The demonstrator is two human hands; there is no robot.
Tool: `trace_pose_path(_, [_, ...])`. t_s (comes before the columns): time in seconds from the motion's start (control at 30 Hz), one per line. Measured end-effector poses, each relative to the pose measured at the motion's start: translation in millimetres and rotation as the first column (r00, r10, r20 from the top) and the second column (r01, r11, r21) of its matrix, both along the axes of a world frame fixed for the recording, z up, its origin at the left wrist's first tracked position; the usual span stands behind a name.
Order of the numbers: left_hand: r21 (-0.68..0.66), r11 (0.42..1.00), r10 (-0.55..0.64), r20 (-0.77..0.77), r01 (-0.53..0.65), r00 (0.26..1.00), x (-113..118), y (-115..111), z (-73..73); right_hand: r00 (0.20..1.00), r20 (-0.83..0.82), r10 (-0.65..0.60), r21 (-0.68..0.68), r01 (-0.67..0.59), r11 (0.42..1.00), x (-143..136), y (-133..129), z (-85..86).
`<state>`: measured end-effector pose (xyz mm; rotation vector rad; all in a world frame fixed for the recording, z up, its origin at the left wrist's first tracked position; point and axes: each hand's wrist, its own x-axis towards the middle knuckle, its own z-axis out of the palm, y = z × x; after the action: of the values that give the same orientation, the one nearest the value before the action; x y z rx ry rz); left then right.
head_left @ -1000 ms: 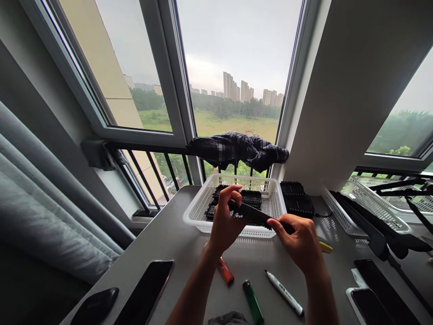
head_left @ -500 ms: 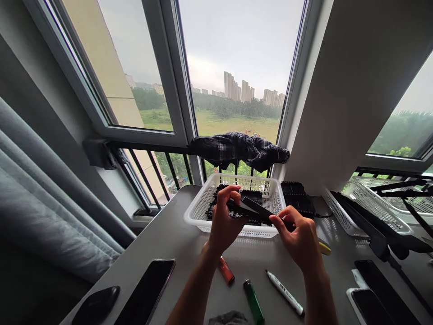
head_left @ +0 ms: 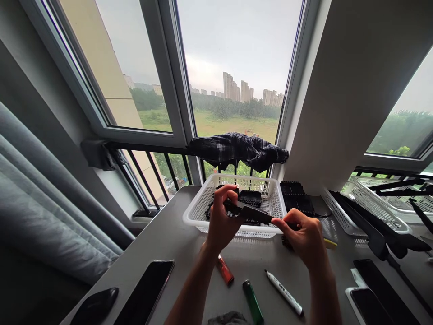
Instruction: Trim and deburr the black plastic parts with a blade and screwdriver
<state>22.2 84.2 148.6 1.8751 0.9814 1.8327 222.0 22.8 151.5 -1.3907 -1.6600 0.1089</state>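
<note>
My left hand [head_left: 225,219] pinches a dark flat piece [head_left: 232,207] between thumb and fingers, above the white basket. My right hand [head_left: 302,232] is closed on the end of a dark, flat, blade-like strip [head_left: 255,215], whose other end reaches the piece at my left hand. What exactly the pieces are is too dark to tell. Below and behind them, the white perforated basket [head_left: 199,222] holds black ridged parts [head_left: 250,197]. A yellow-edged item [head_left: 329,243] lies partly hidden behind my right wrist.
Nearer on the grey table [head_left: 189,275] lie a red lighter [head_left: 225,271], a green lighter [head_left: 252,302] and a marker [head_left: 284,292]. Phones [head_left: 145,293] and a black mouse [head_left: 96,307] are left. Black ridged parts [head_left: 296,198] and another basket [head_left: 352,228] stand right.
My right hand has moved slightly right and turned, and the strip in it now lies lower and flatter against the piece in my left hand. My left hand has hardly moved.
</note>
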Motion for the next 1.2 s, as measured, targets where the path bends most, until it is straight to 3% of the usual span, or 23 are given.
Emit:
trace_pose_path(0.13, [0.008, 0.999, 0.035, 0.012, -0.035, 0.999, 1, 1, 0.9, 0.998, -0.034, -0.051, 0.023, 0.052, 0.998, 6, -1, 1.8])
trace_pose_path(0.33, [-0.016, 1.000, -0.016, -0.022, 0.015, 1.000, 4, -2, -1.9, 1.000, 0.001, 0.024, 0.004, -0.024, 1.000, -3, 3, -2.5])
trace_pose_path(0.53, [-0.013, 0.999, 0.037, 0.012, -0.037, 0.999, 1, 0, -0.5, 0.998, 0.024, -0.065, 0.050, 0.064, 0.997, 5, 6, -5.8])
trace_pose_path(0.73, [-0.004, 1.000, -0.018, 0.003, 0.018, 1.000, 4, -1, -1.6, 1.000, 0.010, 0.010, 0.023, -0.011, 1.000, -2, 4, -4.4])
trace_pose_path(0.93, [-0.017, 0.999, 0.038, 0.004, -0.037, 0.999, 0, -1, 1.8, 0.999, 0.006, -0.042, 0.037, 0.041, 0.998, 9, 3, -4.4])
trace_pose_path(1.2, [0.017, 1.000, -0.015, 0.028, 0.015, 0.999, 0, -1, 0.2, 1.000, 0.015, 0.001, 0.026, -0.002, 1.000, 3, 2, -3.7])
